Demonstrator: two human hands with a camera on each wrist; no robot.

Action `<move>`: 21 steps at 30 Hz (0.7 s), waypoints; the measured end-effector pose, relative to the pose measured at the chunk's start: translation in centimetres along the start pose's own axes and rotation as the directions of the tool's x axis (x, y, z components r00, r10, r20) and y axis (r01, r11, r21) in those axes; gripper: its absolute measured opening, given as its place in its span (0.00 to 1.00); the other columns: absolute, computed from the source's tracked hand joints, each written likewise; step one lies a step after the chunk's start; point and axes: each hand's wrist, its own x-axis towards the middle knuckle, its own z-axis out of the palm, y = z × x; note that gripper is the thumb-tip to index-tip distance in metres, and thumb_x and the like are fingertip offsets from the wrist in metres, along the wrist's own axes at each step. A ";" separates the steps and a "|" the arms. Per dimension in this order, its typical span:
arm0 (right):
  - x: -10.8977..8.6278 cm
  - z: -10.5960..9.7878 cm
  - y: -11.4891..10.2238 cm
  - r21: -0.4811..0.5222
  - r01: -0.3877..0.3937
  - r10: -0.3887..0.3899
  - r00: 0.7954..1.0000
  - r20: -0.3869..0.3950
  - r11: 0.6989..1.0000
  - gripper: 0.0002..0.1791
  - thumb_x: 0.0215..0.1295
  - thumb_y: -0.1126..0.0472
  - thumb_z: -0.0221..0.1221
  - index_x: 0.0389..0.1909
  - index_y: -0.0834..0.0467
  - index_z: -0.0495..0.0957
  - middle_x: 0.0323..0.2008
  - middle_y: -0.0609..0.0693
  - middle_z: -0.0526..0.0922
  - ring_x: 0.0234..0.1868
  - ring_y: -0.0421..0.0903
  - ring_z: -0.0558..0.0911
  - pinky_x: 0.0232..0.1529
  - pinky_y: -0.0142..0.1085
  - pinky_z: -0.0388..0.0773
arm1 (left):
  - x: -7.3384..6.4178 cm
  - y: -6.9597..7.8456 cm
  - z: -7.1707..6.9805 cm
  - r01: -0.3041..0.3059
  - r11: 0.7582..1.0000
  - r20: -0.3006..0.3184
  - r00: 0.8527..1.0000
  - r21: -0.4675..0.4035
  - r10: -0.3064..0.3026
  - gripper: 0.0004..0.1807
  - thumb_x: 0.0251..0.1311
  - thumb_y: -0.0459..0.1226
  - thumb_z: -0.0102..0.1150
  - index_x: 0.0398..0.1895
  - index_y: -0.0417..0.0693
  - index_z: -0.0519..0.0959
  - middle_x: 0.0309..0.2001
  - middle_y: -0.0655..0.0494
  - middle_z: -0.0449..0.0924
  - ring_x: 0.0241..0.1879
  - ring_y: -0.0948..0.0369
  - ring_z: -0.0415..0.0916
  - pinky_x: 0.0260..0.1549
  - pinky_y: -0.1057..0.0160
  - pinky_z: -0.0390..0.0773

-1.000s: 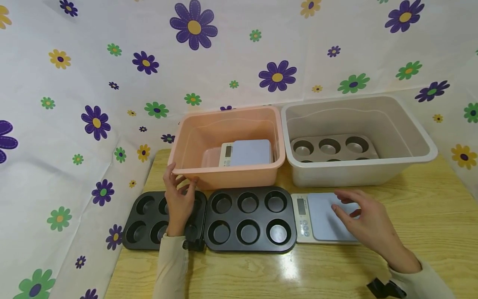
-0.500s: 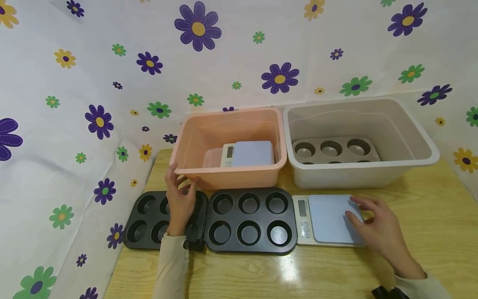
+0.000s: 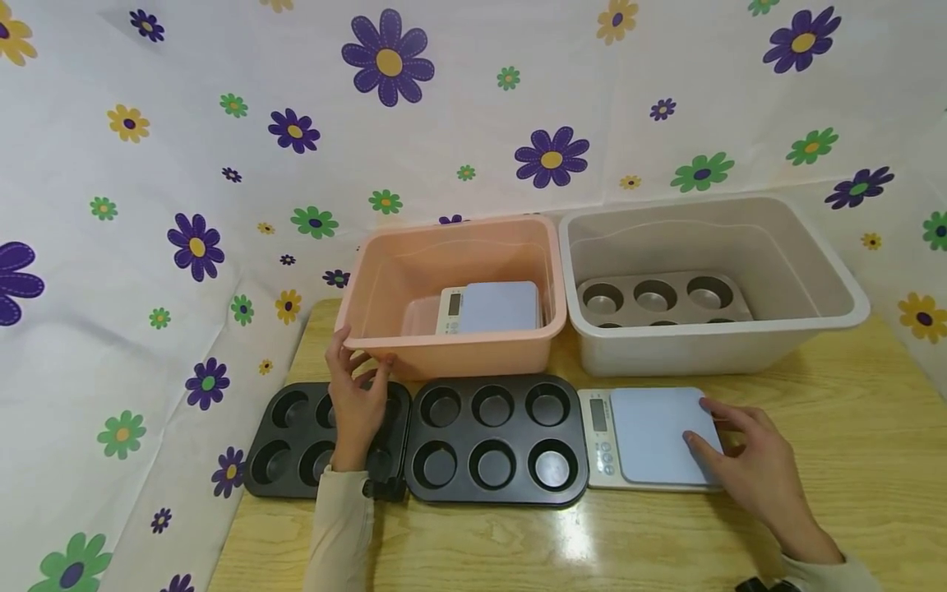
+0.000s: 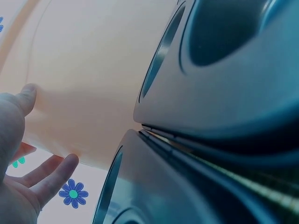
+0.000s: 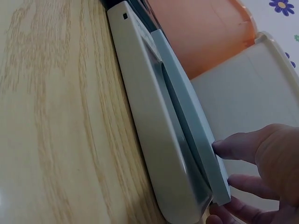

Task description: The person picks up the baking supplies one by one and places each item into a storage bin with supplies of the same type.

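My left hand (image 3: 357,407) reaches over the left muffin pan (image 3: 284,440) and holds the front left corner of the peach plastic tub (image 3: 473,355). In the left wrist view the thumb (image 4: 29,97) touches the tub's wall, with the fingers round the corner. At right, my right hand (image 3: 758,464) grips the right end of a kitchen scale (image 3: 658,436) lying flat on the table. Its thumb (image 5: 229,145) presses the blue-grey top plate and the fingers come round the end; some fingertips are partly hidden. A second dark muffin pan (image 3: 491,440) lies between left pan and scale.
Another kitchen scale (image 3: 499,307) sits inside the peach tub. Beside that tub stands a whitish tub (image 3: 695,349) with a tan muffin pan (image 3: 662,298) in it. Behind both hangs a flowered cloth (image 3: 459,107). Wooden table (image 3: 488,547) shows in front.
My right hand has moved right from above the scale's plate to its right end and now grips it there. The left hand stays at the tub's corner.
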 end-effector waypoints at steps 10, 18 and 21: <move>-0.3 0.1 0.2 -0.018 -0.040 0.040 0.999 -0.002 0.999 0.33 0.60 0.65 0.78 0.66 0.69 0.81 0.48 0.68 0.84 0.42 0.12 0.66 0.32 0.14 0.71 | 0.0 -0.1 0.0 -0.005 1.000 -0.004 1.000 -0.001 0.005 0.45 0.69 0.30 0.72 0.83 0.54 0.57 0.76 0.37 0.74 0.60 0.35 0.84 0.53 0.30 0.88; -0.3 0.0 0.0 -0.069 -0.165 0.172 0.979 0.108 0.984 0.34 0.72 0.55 0.73 0.69 0.74 0.76 0.56 0.73 0.80 0.52 0.64 0.83 0.32 0.19 0.70 | 0.0 -0.1 0.0 -0.008 1.000 -0.007 1.000 0.003 0.008 0.45 0.70 0.30 0.72 0.83 0.53 0.57 0.77 0.36 0.73 0.60 0.35 0.84 0.53 0.30 0.88; -0.1 -0.2 0.1 -0.044 -0.191 0.196 0.971 0.136 0.981 0.35 0.73 0.55 0.72 0.69 0.74 0.75 0.59 0.73 0.78 0.57 0.66 0.81 0.33 0.16 0.71 | 0.0 -0.1 0.1 -0.010 1.000 -0.006 1.000 0.001 0.010 0.45 0.69 0.29 0.72 0.83 0.52 0.57 0.77 0.36 0.73 0.61 0.35 0.84 0.53 0.30 0.87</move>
